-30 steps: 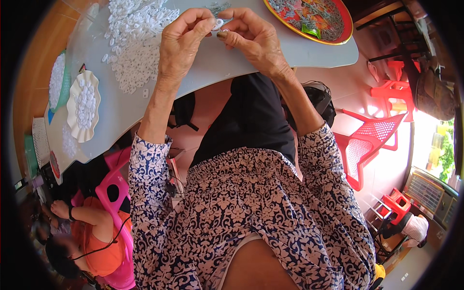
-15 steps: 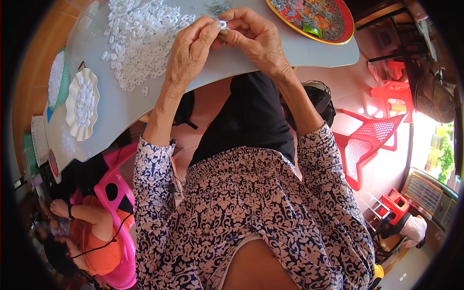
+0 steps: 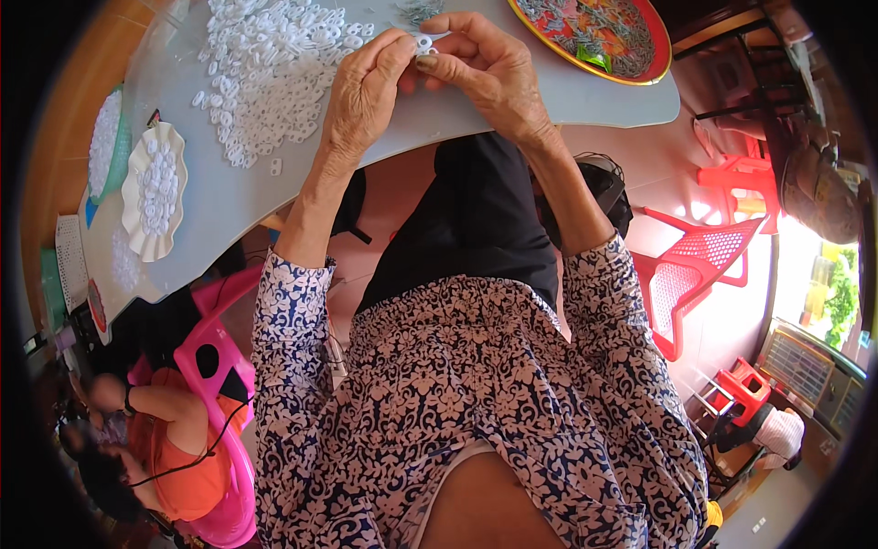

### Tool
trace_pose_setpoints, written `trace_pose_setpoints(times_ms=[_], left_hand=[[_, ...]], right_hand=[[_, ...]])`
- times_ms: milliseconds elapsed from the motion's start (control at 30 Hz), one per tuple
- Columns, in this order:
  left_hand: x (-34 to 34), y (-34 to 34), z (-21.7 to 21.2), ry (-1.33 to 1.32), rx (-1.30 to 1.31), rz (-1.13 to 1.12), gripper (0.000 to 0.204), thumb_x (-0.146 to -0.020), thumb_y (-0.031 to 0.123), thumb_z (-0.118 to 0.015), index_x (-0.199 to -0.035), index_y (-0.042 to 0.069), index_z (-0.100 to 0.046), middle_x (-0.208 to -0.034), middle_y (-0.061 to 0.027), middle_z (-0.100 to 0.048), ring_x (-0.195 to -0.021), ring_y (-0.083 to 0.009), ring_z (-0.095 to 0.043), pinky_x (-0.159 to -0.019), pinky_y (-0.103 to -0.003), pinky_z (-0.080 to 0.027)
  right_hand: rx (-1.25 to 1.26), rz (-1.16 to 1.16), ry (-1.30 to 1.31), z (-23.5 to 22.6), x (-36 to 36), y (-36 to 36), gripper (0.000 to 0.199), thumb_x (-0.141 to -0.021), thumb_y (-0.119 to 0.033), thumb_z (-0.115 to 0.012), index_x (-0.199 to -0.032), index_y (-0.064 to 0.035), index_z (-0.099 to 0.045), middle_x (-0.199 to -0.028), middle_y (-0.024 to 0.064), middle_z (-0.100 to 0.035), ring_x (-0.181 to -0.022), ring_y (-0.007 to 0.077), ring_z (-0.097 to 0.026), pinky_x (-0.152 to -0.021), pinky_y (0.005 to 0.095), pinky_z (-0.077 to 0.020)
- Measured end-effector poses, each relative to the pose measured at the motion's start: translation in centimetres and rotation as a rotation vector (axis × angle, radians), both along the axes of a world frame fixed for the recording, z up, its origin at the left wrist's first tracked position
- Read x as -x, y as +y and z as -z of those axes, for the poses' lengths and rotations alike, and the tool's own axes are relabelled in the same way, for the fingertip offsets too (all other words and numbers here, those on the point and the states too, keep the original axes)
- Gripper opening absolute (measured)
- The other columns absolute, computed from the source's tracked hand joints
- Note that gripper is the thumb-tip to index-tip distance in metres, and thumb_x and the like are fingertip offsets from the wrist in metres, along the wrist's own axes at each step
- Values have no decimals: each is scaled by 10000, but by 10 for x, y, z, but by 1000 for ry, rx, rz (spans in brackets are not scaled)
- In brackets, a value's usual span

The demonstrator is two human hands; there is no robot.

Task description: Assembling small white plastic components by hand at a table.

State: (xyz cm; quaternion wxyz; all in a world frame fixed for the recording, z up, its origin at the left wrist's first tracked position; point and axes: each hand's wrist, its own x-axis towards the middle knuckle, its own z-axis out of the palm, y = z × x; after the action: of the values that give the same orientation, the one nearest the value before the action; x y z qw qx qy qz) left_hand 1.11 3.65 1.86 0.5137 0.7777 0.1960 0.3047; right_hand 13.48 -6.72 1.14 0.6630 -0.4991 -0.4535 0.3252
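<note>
Over the near edge of the grey table (image 3: pixel 439 114), my two hands meet at a small white plastic piece with holes (image 3: pixel 423 44). My left hand (image 3: pixel 368 91) is closed, thumb and forefinger pinching its left side. Thumb and forefinger of my right hand (image 3: pixel 489 80) close on the piece from the right, the other fingers curled behind. A big heap of similar white plastic pieces (image 3: pixel 265 82) spreads over the table left of my hands. Past my fingertips lies a small bunch of thin grey metal pieces (image 3: pixel 419 11). Whether a metal piece is also between my fingers is hidden.
A red and yellow round tray (image 3: pixel 662 55) of thin metal pieces with a green wrapper sits at the table's right. On the left are a wavy-edged white dish (image 3: pixel 137 229) and a green basket (image 3: pixel 115 151) of white pieces. A person (image 3: pixel 187 448) sits on a pink chair (image 3: pixel 242 499), lower left.
The white piece stays between my hands and now shows more of its face. My right fingers have shifted slightly. The view has moved a little.
</note>
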Motion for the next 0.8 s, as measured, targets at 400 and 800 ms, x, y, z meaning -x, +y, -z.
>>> trace_pose_setpoints(times_ms=[400,800], left_hand=[[3,3,0,81,32,42,353,-924,360,-456,-878,34,-584,-620,-16,-502,-598,-90,-431,-555,-261,-365],[1,6,-1,74,111,74,342,-910,342,-461,-887,27,-591,-651,-19,-520,-618,-114,-473,-604,-272,-399]], right_hand=[[-2,-33,-28,0,0,-3,306,-843,-25,-634,-1131,26,-541,-846,89,-663,-818,139,-657,-770,248,-525],[-67,-36,6,5,5,1,316,-831,-36,-656,-1118,34,-542,-850,77,-646,-807,135,-662,-724,233,-531]])
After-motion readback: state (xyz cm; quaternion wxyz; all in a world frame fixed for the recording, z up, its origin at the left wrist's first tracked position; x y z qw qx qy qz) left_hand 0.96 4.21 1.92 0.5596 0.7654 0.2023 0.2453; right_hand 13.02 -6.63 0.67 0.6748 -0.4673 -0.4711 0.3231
